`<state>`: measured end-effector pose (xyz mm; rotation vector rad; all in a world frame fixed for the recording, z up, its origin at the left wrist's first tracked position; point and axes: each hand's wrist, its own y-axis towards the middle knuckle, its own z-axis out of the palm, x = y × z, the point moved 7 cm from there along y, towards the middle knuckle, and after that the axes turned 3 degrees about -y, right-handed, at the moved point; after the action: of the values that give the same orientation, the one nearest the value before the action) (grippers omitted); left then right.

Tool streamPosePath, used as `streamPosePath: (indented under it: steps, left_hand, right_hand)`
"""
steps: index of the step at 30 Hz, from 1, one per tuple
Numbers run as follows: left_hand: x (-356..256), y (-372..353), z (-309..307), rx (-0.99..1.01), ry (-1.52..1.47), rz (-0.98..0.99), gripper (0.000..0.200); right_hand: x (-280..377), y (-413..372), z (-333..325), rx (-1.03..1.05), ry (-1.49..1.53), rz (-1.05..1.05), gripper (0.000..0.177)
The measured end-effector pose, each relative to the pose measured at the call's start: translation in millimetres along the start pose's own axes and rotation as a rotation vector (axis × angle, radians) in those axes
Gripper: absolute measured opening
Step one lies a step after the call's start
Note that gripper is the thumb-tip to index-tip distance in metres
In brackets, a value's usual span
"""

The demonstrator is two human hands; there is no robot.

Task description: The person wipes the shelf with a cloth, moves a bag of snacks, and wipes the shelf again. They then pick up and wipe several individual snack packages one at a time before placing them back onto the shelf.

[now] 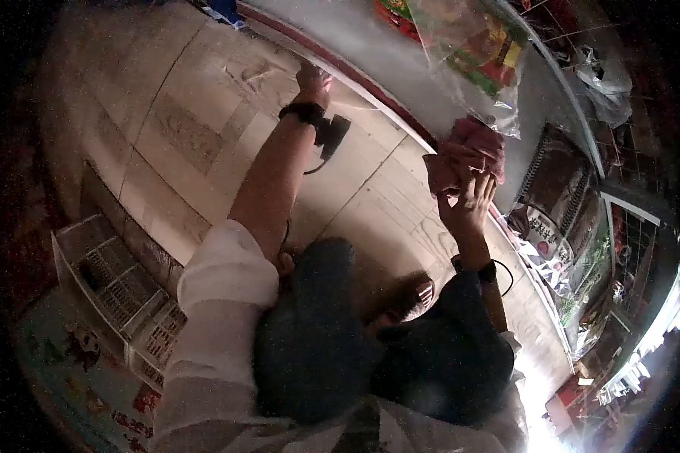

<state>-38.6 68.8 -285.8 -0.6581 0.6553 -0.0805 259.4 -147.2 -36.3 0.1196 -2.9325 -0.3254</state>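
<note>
My right hand (470, 202) presses a crumpled reddish-pink cloth (472, 151) against the pale front of a display case, just above its red-edged base. Its fingers lie bent over the lower part of the cloth. Farther up and to the left, my left hand (313, 80) is beside the red and white base strip (347, 75), low by the floor. Its fingers look curled in, and whatever may be inside them is hidden. A dark band with a small boxy device (332, 136) sits on my left wrist. Another dark band (485, 270) circles the right wrist.
Wood-patterned floor tiles (196, 143) stretch beneath me. A clear plastic bag with colourful packaging (480, 53) hangs over the case. Packaged goods (555, 219) fill shelves at right. A white wire basket (121, 283) stands at left. Strong light glares at lower right.
</note>
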Motion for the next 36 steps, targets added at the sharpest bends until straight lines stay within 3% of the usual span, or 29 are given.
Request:
streamPosePath:
  steps: [1,2,3,5,11,12,15,17,19,21,23,26,30,34,35,36]
  left_hand:
    - [5,22,-20,0.023,0.101,0.0,0.018]
    - [-14,-40,34,-0.025,-0.168,-0.018,0.011]
    - [-17,-44,32,-0.027,-0.17,-0.013,0.011]
    - [-24,-50,27,-0.037,0.001,0.006,0.011]
    - [-25,-69,-4,-0.209,0.007,-0.004,0.016]
    - [-27,-59,-14,-0.055,0.221,0.154,0.017]
    - [-31,-77,3,-0.123,-0.093,-0.127,0.016]
    - [-37,-84,14,0.016,-0.035,-0.092,0.006]
    - [-45,-95,25,0.09,0.326,0.054,0.005]
    - [-40,-87,28,0.155,-0.168,-0.141,0.017]
    - [-34,-80,22,0.076,-0.164,-0.188,0.017]
    - [-34,-76,21,-0.117,-0.139,-0.12,0.017]
    - [-35,-74,29,-0.156,-0.103,-0.16,0.011]
    - [-41,-74,41,-0.037,0.148,-0.076,0.026]
    - [-41,-76,47,-0.103,0.097,-0.083,0.021]
    - [-37,-68,45,-0.044,0.111,-0.101,0.026]
  right_hand:
    - [1,0,-1,-0.012,0.003,-0.013,0.059]
    - [1,1,-1,-0.023,0.007,-0.027,0.059]
    - [-4,-2,2,-0.023,0.01,-0.032,0.059]
    - [-19,-12,27,0.242,-0.036,0.062,0.074]
    - [-21,-12,26,0.238,-0.03,0.08,0.071]
    - [-20,-12,25,0.234,-0.025,0.074,0.071]
    - [-20,-13,26,0.206,-0.017,0.069,0.071]
    - [-22,-15,27,0.187,-0.014,0.077,0.071]
    - [-24,-16,29,0.203,-0.014,0.07,0.071]
    - [-21,-13,27,0.209,-0.005,0.088,0.071]
    - [-3,-2,2,-0.035,0.0,-0.03,0.06]
    - [1,1,-1,-0.023,-0.021,-0.018,0.057]
    - [-3,-4,1,-0.028,0.019,-0.015,0.054]
    - [-7,-2,7,0.001,0.001,-0.023,0.054]
    - [-5,-2,5,0.0,0.004,-0.046,0.055]
    - [-4,-3,3,0.023,-0.021,-0.013,0.055]
